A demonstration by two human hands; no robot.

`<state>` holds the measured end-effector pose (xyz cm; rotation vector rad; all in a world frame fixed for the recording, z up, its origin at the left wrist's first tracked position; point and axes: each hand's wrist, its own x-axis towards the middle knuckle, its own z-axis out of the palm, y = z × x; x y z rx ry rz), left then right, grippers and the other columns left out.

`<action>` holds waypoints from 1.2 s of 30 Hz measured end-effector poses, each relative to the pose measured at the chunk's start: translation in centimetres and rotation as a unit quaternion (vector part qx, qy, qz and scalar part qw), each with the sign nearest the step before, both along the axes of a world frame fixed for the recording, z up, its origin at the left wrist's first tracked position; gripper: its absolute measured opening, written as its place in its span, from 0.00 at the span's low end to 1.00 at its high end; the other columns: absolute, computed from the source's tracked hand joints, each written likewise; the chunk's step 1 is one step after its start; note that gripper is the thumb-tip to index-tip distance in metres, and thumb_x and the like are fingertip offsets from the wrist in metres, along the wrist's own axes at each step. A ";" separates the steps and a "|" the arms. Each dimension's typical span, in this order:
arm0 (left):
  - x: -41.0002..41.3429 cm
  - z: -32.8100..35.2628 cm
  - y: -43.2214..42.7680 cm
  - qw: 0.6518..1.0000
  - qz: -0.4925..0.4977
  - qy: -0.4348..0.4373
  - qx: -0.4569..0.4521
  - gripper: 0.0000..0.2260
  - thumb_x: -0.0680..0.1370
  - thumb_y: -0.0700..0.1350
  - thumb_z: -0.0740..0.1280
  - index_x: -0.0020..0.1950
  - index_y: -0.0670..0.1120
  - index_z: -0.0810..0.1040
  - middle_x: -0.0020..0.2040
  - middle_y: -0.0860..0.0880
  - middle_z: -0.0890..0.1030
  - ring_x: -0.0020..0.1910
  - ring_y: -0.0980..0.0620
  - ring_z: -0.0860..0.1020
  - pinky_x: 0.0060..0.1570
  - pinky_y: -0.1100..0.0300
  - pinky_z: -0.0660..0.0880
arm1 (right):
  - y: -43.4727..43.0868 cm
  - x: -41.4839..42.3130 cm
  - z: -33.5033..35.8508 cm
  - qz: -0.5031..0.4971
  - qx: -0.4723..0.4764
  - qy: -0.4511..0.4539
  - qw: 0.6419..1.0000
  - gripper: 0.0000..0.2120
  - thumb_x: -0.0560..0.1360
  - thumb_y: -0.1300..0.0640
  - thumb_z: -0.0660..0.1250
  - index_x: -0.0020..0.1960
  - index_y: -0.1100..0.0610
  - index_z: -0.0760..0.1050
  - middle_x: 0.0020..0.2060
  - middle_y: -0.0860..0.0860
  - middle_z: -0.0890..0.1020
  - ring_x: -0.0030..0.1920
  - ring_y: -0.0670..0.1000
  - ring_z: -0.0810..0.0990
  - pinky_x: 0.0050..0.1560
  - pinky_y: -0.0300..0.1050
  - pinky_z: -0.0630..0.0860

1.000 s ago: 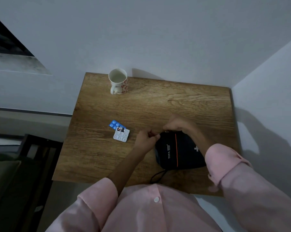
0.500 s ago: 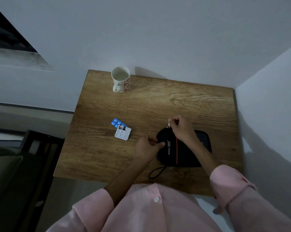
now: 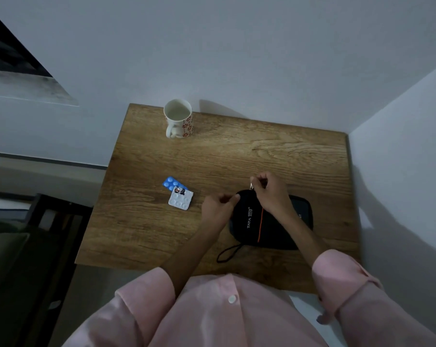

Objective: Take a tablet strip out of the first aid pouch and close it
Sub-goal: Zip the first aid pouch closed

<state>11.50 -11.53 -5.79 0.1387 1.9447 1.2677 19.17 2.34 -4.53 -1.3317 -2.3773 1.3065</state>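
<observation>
Black fabric with an orange stripe marks the first aid pouch [image 3: 247, 221], which lies flat on the wooden table [image 3: 237, 151] at the centre right of the frame. We see the left hand [image 3: 218, 209] at its upper left corner, fingers curled in, the thumb and fingertips pinching the edge of the cloth. The right hand [image 3: 269, 194] sits just above the pouch, its fingers bent, with the thumb and forefinger nipping the small metal zip pull [image 3: 251, 186] at that same corner. Its forearm crosses over the pouch. We cannot tell whether the zip is fully closed. A thin black cord loop [image 3: 228, 252] trails from the pouch's lower left end.

Two tablet strips lie well left of the hands: a white strip [image 3: 180, 200] overlapping a blue strip [image 3: 172, 182]. A white mug [image 3: 178, 118] with red flowers stands at the table's upper left corner.

Half a second ago both hands had much the same hold. A second ago the right forearm lay to the right of the pouch and a white cross on it showed; now the arm covers that part.
</observation>
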 end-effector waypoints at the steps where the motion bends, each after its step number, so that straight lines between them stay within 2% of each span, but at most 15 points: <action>1: -0.1 0.1 0.2 0.999 -0.021 0.038 -0.004 0.10 0.78 0.48 0.70 0.55 0.44 0.84 0.46 0.52 0.86 0.46 0.57 0.83 0.46 0.60 0.81 | 0.0 0.0 0.1 -0.004 -0.004 0.002 1.000 0.08 0.81 0.52 0.66 0.51 0.56 0.77 0.40 0.44 0.79 0.40 0.40 0.77 0.37 0.31 0.69; 4: -0.6 0.8 0.8 0.987 -0.092 0.128 -0.031 0.08 0.79 0.46 0.68 0.52 0.43 0.84 0.43 0.52 0.84 0.42 0.59 0.80 0.37 0.69 0.72 | 0.1 0.0 0.2 -0.025 -0.004 0.009 1.000 0.07 0.80 0.52 0.68 0.49 0.56 0.79 0.40 0.44 0.81 0.40 0.39 0.78 0.38 0.32 0.71; 6: -1.1 0.6 1.1 0.983 -0.109 0.132 -0.060 0.09 0.79 0.45 0.68 0.49 0.39 0.84 0.41 0.47 0.84 0.40 0.54 0.80 0.36 0.63 0.74 | 0.0 0.0 0.2 -0.037 0.001 0.013 0.999 0.07 0.79 0.53 0.70 0.48 0.56 0.80 0.41 0.45 0.82 0.40 0.40 0.79 0.38 0.32 0.71; 9: -1.7 0.5 1.4 0.997 -0.053 -0.006 -0.046 0.09 0.78 0.42 0.68 0.47 0.36 0.82 0.39 0.43 0.82 0.38 0.49 0.80 0.40 0.58 0.76 | -0.3 -0.3 -0.1 -0.035 0.012 0.002 0.999 0.07 0.77 0.54 0.71 0.46 0.57 0.80 0.40 0.48 0.83 0.40 0.45 0.81 0.37 0.34 0.72; 12: -2.0 0.5 1.4 0.985 -0.002 -0.173 -0.023 0.05 0.78 0.40 0.66 0.49 0.41 0.80 0.41 0.47 0.80 0.39 0.51 0.77 0.40 0.58 0.72 | -0.5 -0.7 0.4 -0.029 0.036 -0.022 0.999 0.07 0.76 0.53 0.72 0.44 0.57 0.80 0.38 0.49 0.83 0.36 0.46 0.80 0.34 0.37 0.73; 14: -2.0 -0.1 1.6 0.971 -0.009 -0.237 -0.018 0.07 0.79 0.41 0.65 0.54 0.42 0.79 0.45 0.46 0.81 0.42 0.51 0.77 0.43 0.56 0.72 | -0.7 -0.9 1.1 -0.025 0.052 -0.029 0.998 0.07 0.76 0.55 0.71 0.42 0.58 0.80 0.35 0.50 0.83 0.34 0.48 0.80 0.33 0.42 0.75; 16: -1.9 -0.3 1.7 0.967 -0.004 -0.253 -0.013 0.10 0.78 0.42 0.66 0.58 0.40 0.80 0.46 0.46 0.81 0.42 0.50 0.77 0.42 0.57 0.72 | -1.5 -1.5 1.6 -0.008 0.085 -0.029 0.996 0.08 0.76 0.57 0.71 0.40 0.60 0.79 0.32 0.52 0.82 0.31 0.50 0.80 0.30 0.45 0.75; 19: -1.9 -0.6 1.7 0.976 0.001 -0.216 -0.006 0.11 0.75 0.37 0.66 0.55 0.35 0.81 0.42 0.43 0.81 0.39 0.49 0.78 0.37 0.58 0.73 | -3.4 -2.3 1.5 0.045 0.135 -0.023 0.990 0.09 0.77 0.58 0.69 0.38 0.58 0.78 0.32 0.52 0.81 0.32 0.50 0.79 0.31 0.45 0.75; 22: -2.3 -0.8 1.0 0.994 -0.048 -0.097 -0.020 0.05 0.75 0.36 0.68 0.48 0.40 0.83 0.41 0.45 0.83 0.39 0.50 0.81 0.37 0.57 0.78 | -3.6 -2.0 0.8 0.060 0.110 -0.002 0.992 0.08 0.77 0.57 0.71 0.40 0.57 0.79 0.35 0.48 0.81 0.35 0.45 0.78 0.33 0.32 0.71; 23: -2.6 -0.8 0.6 0.997 -0.070 -0.034 -0.022 0.05 0.75 0.38 0.71 0.50 0.43 0.82 0.43 0.47 0.84 0.42 0.51 0.82 0.41 0.56 0.80 | -3.4 -1.8 0.6 0.057 0.097 0.004 0.994 0.07 0.77 0.57 0.71 0.40 0.56 0.80 0.36 0.47 0.82 0.36 0.43 0.78 0.34 0.30 0.70; 25: -3.1 -0.8 0.4 0.990 -0.122 0.069 -0.004 0.15 0.74 0.38 0.73 0.59 0.44 0.79 0.48 0.50 0.84 0.47 0.53 0.82 0.50 0.56 0.80 | -2.7 -1.4 0.4 0.053 0.073 0.007 0.996 0.06 0.76 0.55 0.73 0.40 0.54 0.81 0.37 0.46 0.82 0.37 0.41 0.78 0.36 0.29 0.69; 28: -3.4 -0.6 0.8 0.963 -0.212 0.156 0.058 0.16 0.74 0.35 0.71 0.61 0.44 0.81 0.49 0.51 0.84 0.49 0.57 0.81 0.52 0.63 0.77 | -2.0 -1.2 0.7 0.070 0.037 0.007 0.997 0.04 0.75 0.55 0.75 0.42 0.54 0.83 0.37 0.44 0.82 0.37 0.39 0.78 0.34 0.27 0.71; 32: -3.9 -0.9 0.8 0.956 -0.224 0.178 0.060 0.11 0.74 0.37 0.73 0.55 0.45 0.85 0.50 0.51 0.86 0.49 0.60 0.82 0.51 0.67 0.76 | -0.3 -0.1 1.0 0.120 -0.018 0.004 0.993 0.04 0.75 0.52 0.75 0.45 0.52 0.83 0.40 0.43 0.84 0.39 0.41 0.82 0.38 0.34 0.75; 34: -4.1 -1.2 0.8 0.963 -0.197 0.178 0.043 0.08 0.73 0.38 0.75 0.51 0.45 0.86 0.47 0.51 0.87 0.44 0.66 0.80 0.48 0.70 0.74 | 1.1 1.0 0.9 0.157 -0.010 -0.011 0.987 0.07 0.75 0.52 0.74 0.51 0.52 0.82 0.46 0.43 0.83 0.46 0.39 0.80 0.45 0.34 0.73; 36: -4.1 -1.1 0.9 0.965 -0.179 0.190 0.038 0.05 0.72 0.38 0.75 0.48 0.43 0.86 0.44 0.51 0.86 0.39 0.71 0.78 0.44 0.75 0.72 | 1.9 1.8 0.5 0.241 0.011 -0.059 0.969 0.12 0.77 0.53 0.73 0.58 0.55 0.81 0.51 0.45 0.79 0.53 0.45 0.77 0.50 0.35 0.69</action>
